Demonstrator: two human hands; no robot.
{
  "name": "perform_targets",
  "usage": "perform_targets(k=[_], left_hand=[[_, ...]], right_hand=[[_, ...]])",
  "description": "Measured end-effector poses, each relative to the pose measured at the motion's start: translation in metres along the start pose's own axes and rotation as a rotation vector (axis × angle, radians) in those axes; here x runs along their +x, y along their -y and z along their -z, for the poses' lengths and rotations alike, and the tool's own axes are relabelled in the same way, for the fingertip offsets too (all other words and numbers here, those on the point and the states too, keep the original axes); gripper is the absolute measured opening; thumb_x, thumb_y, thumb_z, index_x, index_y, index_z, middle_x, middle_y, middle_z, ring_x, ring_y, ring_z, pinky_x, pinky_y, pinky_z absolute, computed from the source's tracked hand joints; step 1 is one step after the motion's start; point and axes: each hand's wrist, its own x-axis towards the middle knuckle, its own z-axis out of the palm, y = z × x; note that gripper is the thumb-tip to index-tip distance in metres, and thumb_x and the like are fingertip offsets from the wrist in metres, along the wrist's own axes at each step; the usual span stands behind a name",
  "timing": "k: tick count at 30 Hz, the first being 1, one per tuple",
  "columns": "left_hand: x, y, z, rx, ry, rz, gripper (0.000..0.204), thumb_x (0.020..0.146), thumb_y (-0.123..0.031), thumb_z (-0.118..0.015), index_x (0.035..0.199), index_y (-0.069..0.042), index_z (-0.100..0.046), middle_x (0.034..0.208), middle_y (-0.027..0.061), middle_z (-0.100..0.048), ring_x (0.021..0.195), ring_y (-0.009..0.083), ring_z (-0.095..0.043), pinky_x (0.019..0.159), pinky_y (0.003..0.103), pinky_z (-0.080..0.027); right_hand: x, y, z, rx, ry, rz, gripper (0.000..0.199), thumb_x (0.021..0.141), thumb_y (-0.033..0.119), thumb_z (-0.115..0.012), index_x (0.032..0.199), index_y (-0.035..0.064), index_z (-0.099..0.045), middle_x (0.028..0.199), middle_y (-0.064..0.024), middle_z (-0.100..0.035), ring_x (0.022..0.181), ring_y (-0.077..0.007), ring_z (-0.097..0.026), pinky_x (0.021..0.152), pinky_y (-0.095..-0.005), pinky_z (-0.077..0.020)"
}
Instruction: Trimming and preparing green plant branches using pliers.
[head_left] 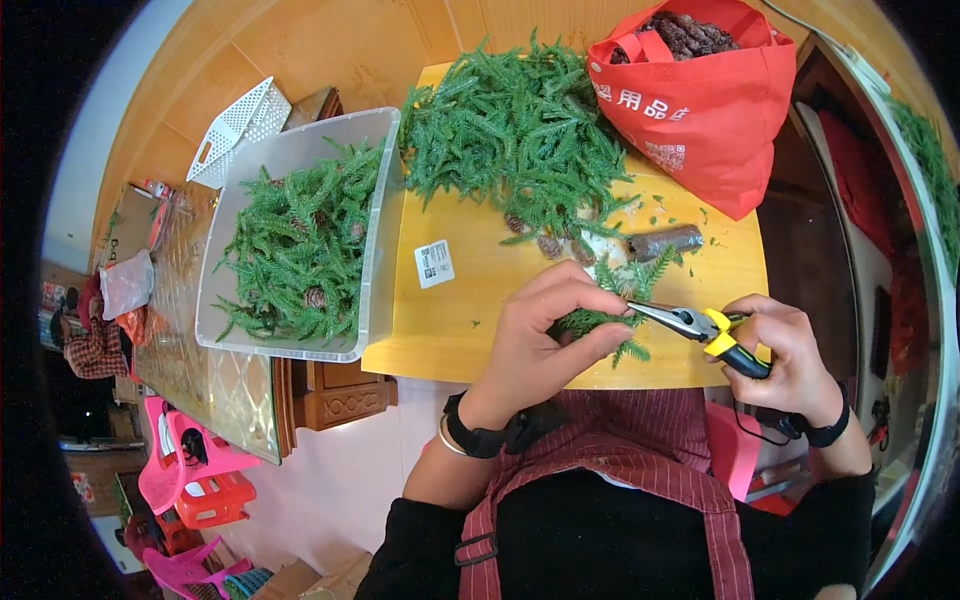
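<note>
My left hand (555, 325) pinches a green artificial pine sprig (632, 348), whose needles fan out above and below the fingertips. My right hand (785, 350) grips long-nose pliers (690, 322) with yellow and black handles. Their jaws point left and meet the sprig at my left fingertips; whether they bite on the stem is too small to tell. Just beyond my hands, small pine cones (550, 246) and a brown cylinder (664, 242) lie on the yellow table (460, 330). A large heap of loose green sprigs (510, 130) covers the table's far side.
A clear plastic tub (376, 280) at the left holds sprigs with pine cones. Behind it stands a white perforated basket (238, 132). A red bag (700, 120) full of brown cones stands at the far right. A white label card (434, 263) lies near the tub.
</note>
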Motion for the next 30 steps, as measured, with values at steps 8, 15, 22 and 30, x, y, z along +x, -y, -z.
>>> perform_targets(k=[8, 15, 22, 30], left_hand=[[-0.003, 0.002, 0.008, -0.282, 0.089, 0.165, 0.017, 0.07, -0.001, -0.067, 0.085, -0.001, -0.061, 0.08, 0.005, -0.053, 0.076, 0.0129, -0.05, 0.067, 0.022, -0.039], [-0.001, 0.007, 0.011, -0.045, 0.08, 0.025, 0.018, 0.067, -0.002, -0.071, 0.083, -0.001, -0.062, 0.08, 0.005, -0.055, 0.075, 0.0136, -0.052, 0.066, 0.024, -0.039], [0.002, 0.01, 0.011, 0.033, 0.085, -0.039, 0.023, 0.066, -0.002, -0.072, 0.087, -0.002, -0.065, 0.077, 0.0044, -0.057, 0.071, 0.0143, -0.053, 0.063, 0.024, -0.04], [-0.002, 0.014, 0.012, -0.013, 0.114, -0.092, 0.024, 0.064, -0.002, -0.073, 0.087, -0.002, -0.065, 0.082, 0.0065, -0.063, 0.075, 0.0158, -0.056, 0.067, 0.027, -0.044]], right_hand=[[0.003, 0.002, 0.004, 0.039, 0.032, 0.004, 0.022, 0.056, 0.007, -0.066, 0.062, 0.0065, -0.044, 0.071, -0.0138, -0.059, 0.065, -0.0278, -0.058, 0.057, -0.03, -0.0458], [0.011, 0.007, 0.016, 0.117, 0.189, -0.108, 0.027, 0.054, 0.009, -0.068, 0.062, 0.0053, -0.043, 0.069, -0.0134, -0.057, 0.053, -0.0242, -0.053, 0.047, -0.0265, -0.0382], [0.024, 0.009, 0.036, 0.268, 0.45, -0.278, 0.023, 0.062, 0.007, -0.067, 0.063, 0.0039, -0.045, 0.067, -0.0102, -0.059, 0.053, -0.0166, -0.055, 0.047, -0.0251, -0.0395], [0.034, -0.005, 0.036, 0.886, 0.766, -0.6, 0.015, 0.071, 0.001, -0.065, 0.069, -0.0007, -0.05, 0.069, -0.0107, -0.062, 0.077, -0.0234, -0.064, 0.058, -0.0277, -0.0476]])
